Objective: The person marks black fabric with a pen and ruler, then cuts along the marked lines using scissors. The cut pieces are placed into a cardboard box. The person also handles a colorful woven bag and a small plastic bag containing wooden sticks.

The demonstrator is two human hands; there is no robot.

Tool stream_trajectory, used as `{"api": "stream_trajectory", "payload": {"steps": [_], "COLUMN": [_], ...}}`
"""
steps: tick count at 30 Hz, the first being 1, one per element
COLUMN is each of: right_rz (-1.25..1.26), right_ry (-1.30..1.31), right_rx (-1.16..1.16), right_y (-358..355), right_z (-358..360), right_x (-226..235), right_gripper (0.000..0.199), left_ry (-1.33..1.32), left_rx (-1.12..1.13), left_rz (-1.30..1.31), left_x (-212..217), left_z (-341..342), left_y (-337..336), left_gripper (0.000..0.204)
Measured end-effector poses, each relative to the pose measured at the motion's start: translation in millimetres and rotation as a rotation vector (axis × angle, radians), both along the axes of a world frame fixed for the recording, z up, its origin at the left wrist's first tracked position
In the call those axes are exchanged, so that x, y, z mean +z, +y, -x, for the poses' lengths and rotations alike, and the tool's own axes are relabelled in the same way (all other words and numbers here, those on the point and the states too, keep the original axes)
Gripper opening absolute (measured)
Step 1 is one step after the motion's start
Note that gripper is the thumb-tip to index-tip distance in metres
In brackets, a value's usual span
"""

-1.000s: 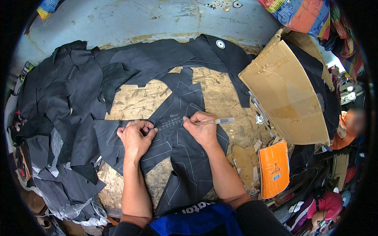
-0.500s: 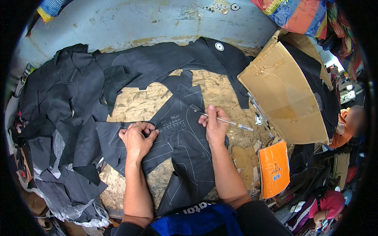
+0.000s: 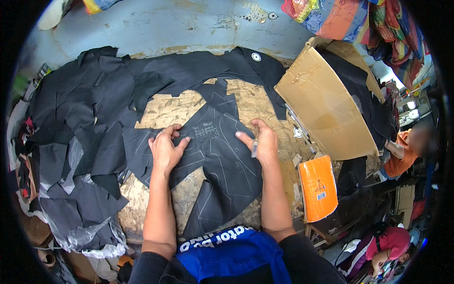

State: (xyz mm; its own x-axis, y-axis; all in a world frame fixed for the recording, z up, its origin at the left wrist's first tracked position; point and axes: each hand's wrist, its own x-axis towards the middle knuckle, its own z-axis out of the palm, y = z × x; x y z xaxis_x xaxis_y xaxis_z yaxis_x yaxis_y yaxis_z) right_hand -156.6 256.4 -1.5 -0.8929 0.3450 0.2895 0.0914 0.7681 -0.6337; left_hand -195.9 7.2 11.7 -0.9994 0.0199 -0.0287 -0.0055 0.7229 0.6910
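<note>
A black leather-like sheet [image 3: 198, 156] with pale outlines of pattern shapes and some handwriting lies in front of me on the wooden table. On its left part rests my left hand [image 3: 164, 150], thumb and fingers apart, gripping nothing visible. At its right edge is my right hand [image 3: 266, 144], the thumb reaching over the sheet. A slim marking pen [image 3: 255, 149] is tucked in that hand, its clear end pointing down toward me; the rest is hidden by the fingers.
Piled black sheets [image 3: 90, 113] cover the table's left and far side. A cardboard sheet [image 3: 326, 99] leans at right, beside another pen [image 3: 298, 125]. An orange notebook [image 3: 318, 189] lies nearer. Bare wood [image 3: 172, 111] shows between pieces. Two other people are at far right.
My right hand has turned, and the pen has swung from lying across the fingers to pointing down in the palm. My left hand's thumb and fingers have spread apart.
</note>
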Motion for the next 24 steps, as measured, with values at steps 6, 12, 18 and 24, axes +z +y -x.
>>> {"api": "stream_trajectory", "payload": {"steps": [6, 12, 18, 24], "right_rz": [-0.030, 0.051, 0.523, 0.307], "right_ry": [-0.247, 0.255, 0.495, 0.389], "right_rx": [-0.024, 0.133, 0.169, 0.119], "right_y": [-4.3, -10.9, -19.0, -6.4], "right_z": [-26.6, -37.2, -29.6, 20.0], "right_x": [-4.2, 5.8, 55.7, 63.8], "right_gripper": [0.037, 0.018, 0.015, 0.020], "left_ry": [-0.144, -0.429, 0.300, 0.637], "left_rx": [-0.277, -0.162, -0.102, -0.048], "left_rz": [0.028, -0.207, -0.130, 0.091], "left_x": [17.5, 10.7, 83.2, 122.8], "left_z": [-119.7, -169.1, -146.5, -119.2], "left_y": [-18.2, -41.3, -81.5, -77.6], "left_gripper": [0.061, 0.038, 0.037, 0.063]}}
